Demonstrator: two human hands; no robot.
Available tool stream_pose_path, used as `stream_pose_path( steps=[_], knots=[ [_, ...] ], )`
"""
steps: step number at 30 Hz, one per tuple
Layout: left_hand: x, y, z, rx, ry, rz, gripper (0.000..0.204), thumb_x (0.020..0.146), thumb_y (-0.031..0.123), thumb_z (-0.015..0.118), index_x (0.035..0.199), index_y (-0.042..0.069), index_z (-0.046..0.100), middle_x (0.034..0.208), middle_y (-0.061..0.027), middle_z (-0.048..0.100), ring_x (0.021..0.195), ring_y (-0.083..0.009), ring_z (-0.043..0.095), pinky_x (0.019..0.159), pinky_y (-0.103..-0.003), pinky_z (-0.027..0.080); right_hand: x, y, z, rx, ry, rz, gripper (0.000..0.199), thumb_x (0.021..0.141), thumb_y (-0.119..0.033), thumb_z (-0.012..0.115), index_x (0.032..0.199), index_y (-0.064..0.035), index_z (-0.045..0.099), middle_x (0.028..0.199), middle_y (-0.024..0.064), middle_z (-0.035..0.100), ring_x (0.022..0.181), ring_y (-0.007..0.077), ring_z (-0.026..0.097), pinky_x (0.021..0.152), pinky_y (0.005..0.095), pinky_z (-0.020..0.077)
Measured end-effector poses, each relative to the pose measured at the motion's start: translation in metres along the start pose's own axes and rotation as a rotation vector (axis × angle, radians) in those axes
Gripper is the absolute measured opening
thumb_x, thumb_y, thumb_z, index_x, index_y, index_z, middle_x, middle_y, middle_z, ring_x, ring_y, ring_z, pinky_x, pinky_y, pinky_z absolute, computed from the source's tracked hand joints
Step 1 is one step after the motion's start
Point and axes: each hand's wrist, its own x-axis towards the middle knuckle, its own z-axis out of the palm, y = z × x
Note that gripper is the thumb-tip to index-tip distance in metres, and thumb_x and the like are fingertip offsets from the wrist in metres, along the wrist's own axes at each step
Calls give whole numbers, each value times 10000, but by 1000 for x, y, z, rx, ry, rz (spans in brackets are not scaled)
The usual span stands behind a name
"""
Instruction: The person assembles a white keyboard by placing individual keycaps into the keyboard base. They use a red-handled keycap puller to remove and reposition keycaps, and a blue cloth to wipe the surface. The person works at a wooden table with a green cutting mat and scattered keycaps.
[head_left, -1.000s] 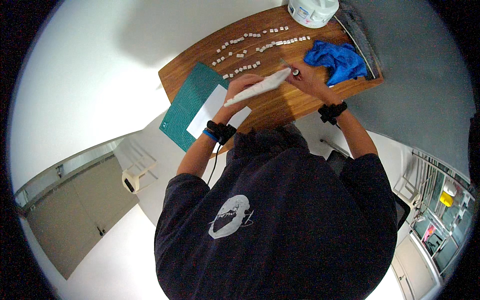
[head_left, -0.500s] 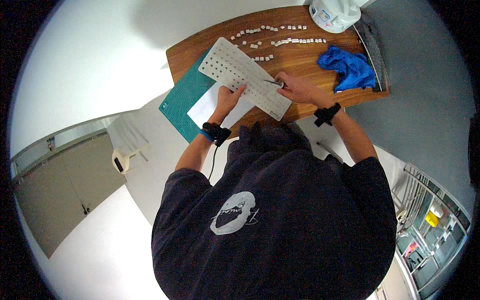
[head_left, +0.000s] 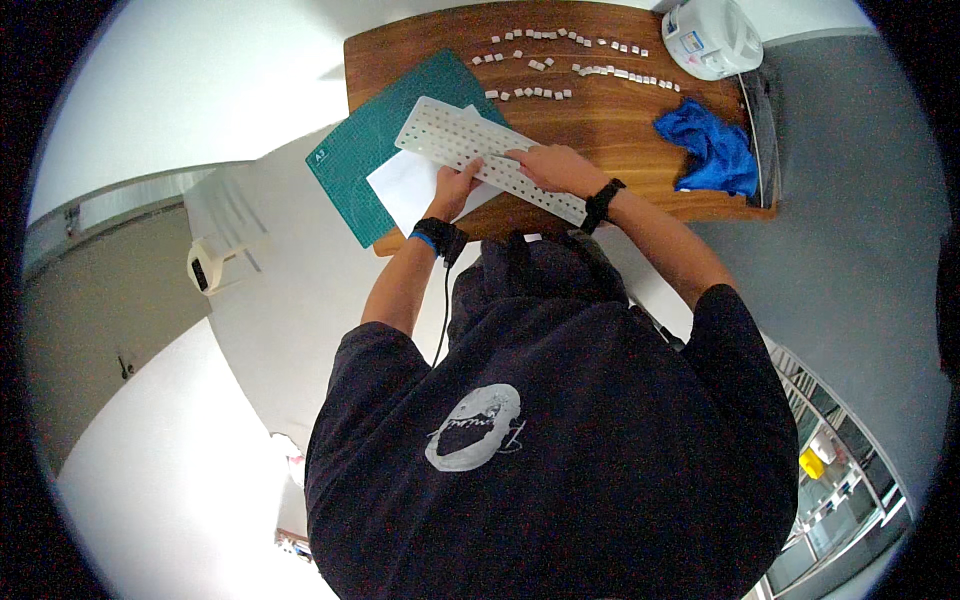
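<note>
A white keyboard point(head_left: 450, 131) with its keycaps off lies slantwise before me, its plate dotted with small key positions. My left hand point(head_left: 455, 192) grips its near edge, thumb on top. Closed around a thin pointed metal tool point(head_left: 502, 155), my right hand point(head_left: 556, 170) works over the middle of the keyboard; the fingers hide most of the tool, so its exact kind is unclear. Beneath the keyboard are a white sheet of paper point(head_left: 391, 187) and a green cutting mat point(head_left: 345, 180). Loose white keycaps point(head_left: 541, 35) stand in rows behind it.
The wooden table point(head_left: 620, 130) carries a crumpled blue cloth point(head_left: 710, 148) on the right. A white round tub point(head_left: 712, 40) stands at the far right corner. Beside the table at the right rises a grey panel point(head_left: 850, 170).
My right hand has shifted left along the keyboard, closer to my left hand, with the tool's tip over the middle. The whole view has also shifted and turned slightly.
</note>
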Motion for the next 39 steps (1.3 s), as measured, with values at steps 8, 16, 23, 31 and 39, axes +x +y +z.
stream_pose_path(
  steps=[8,16,23,31,39],
  knots=[
    [21,-35,-16,-58,2,-56,337,909,186,724,1177,8,622,1141,-82,681,971,-191,656,761,-308,521,24,-10,11,-145,-106,48,396,914,-180,523,1302,-176,602,946,186,706,864,369,698,706,520,568],
    [19,-37,-13,-101,-39,25,364,919,179,719,1207,-7,598,1168,-93,678,966,-214,669,765,-344,561,34,-11,27,-158,-99,48,318,874,-194,547,1163,-109,648,915,174,714,840,370,698,706,531,559],
    [17,-35,-16,-77,-11,23,336,917,140,709,1200,-6,604,1140,-97,688,981,-206,664,843,-347,543,63,-38,18,-186,-251,82,218,833,-175,568,896,-44,731,901,181,723,831,383,700,700,535,551],
    [7,-19,-8,-14,22,5,361,909,181,727,1194,-7,612,1145,-95,687,976,-192,655,840,-342,534,61,-46,23,-314,-87,64,203,834,-176,580,823,-39,730,840,165,725,781,349,711,654,503,555],
    [9,-23,-15,-28,15,-32,400,896,181,744,1225,3,603,1168,-96,676,1009,-197,648,846,-341,542,71,-45,-6,-155,-348,6,240,805,-165,571,840,20,719,864,222,720,800,373,715,709,500,559]
  ],
)
